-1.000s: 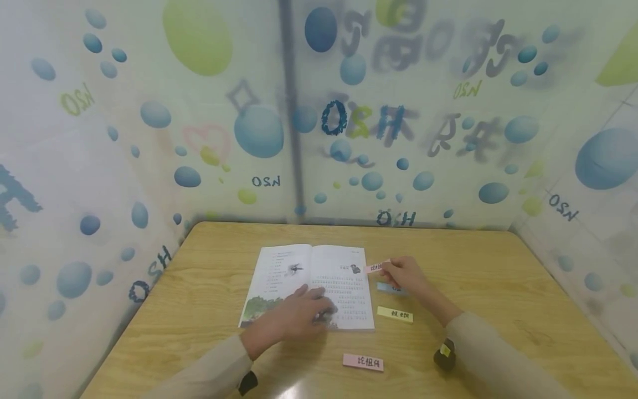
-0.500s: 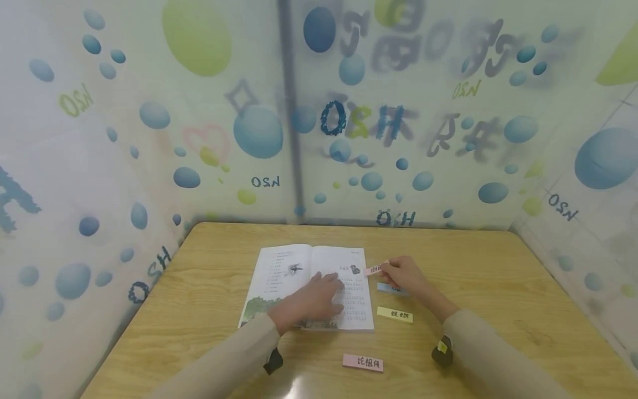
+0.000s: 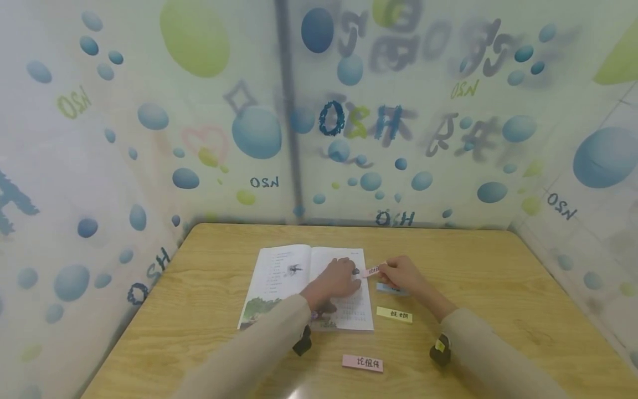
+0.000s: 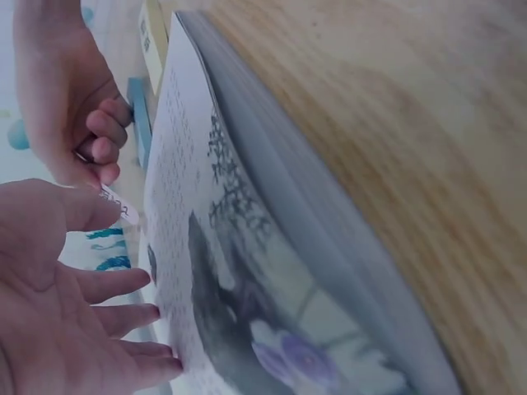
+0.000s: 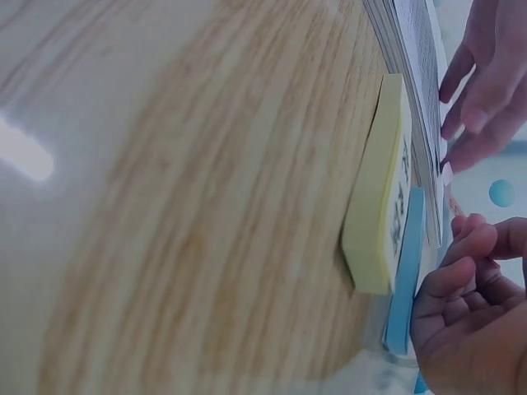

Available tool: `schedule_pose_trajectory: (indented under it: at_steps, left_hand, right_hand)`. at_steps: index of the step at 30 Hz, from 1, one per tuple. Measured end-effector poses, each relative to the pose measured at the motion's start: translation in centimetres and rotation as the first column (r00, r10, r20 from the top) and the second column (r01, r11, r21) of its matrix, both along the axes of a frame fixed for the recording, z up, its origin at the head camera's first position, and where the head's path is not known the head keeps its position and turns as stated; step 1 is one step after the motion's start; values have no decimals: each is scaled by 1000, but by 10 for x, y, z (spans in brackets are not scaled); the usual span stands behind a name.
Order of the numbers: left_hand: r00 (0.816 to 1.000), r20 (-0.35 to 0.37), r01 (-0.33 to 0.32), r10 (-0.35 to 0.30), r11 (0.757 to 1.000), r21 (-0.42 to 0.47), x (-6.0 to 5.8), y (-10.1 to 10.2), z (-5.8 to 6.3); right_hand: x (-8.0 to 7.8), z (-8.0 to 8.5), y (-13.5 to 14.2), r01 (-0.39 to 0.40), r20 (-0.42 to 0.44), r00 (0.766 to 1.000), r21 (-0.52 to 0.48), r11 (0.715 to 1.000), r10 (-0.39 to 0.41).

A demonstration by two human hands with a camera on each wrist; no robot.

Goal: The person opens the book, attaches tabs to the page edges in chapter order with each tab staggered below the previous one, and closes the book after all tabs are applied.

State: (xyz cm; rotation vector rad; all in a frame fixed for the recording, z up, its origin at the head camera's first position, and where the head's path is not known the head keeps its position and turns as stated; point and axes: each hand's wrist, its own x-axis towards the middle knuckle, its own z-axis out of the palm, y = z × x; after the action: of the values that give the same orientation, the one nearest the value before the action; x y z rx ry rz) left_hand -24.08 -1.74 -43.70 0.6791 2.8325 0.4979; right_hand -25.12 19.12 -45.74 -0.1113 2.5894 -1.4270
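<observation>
An open book [image 3: 279,277] lies on the wooden table, with print and pictures on both pages. My left hand [image 3: 339,279] rests over its right page, fingers spread and fairly straight in the left wrist view. Just off that page's outer edge, my right hand [image 3: 402,274] pinches a thin pink paper slip [image 3: 371,271] with dark handwriting; the slip's end reaches the page edge. Beneath the right hand a blue sticky-note pad [image 5: 405,271] is partly hidden. A thick yellow sticky-note pad [image 3: 394,315] with writing lies nearer me.
A pink sticky-note pad [image 3: 363,363] with writing lies near the table's front, below the book. Patterned walls [image 3: 438,205] with bubbles and letters close in the wooden table [image 3: 478,260] at the back and sides.
My left hand has slid across the right page, up and to the right, towards the slip. The right hand stays almost in place, still pinching the pink slip.
</observation>
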Motion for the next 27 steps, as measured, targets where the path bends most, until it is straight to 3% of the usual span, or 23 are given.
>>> schedule_pose_trajectory:
  at_steps: [5, 11, 16, 27]
  left_hand:
    - [997, -4, -73, 73, 997, 16, -9, 11, -4]
    - [992, -61, -114, 110, 992, -60, -18, 22, -7]
    - [987, -60, -152, 146, 984, -94, -20, 26, -8]
    - [985, -47, -172, 168, 980, -96, -18, 28, -8]
  right_hand:
    - [-1, 0, 0, -14, -19, 1000, -2, 1000, 14]
    - [-1, -1, 0, -40, -31, 999, -14, 999, 39]
    - [-2, -2, 0, -35, -25, 999, -18, 999, 35]
    - [0, -2, 1, -42, -31, 999, -25, 999, 41]
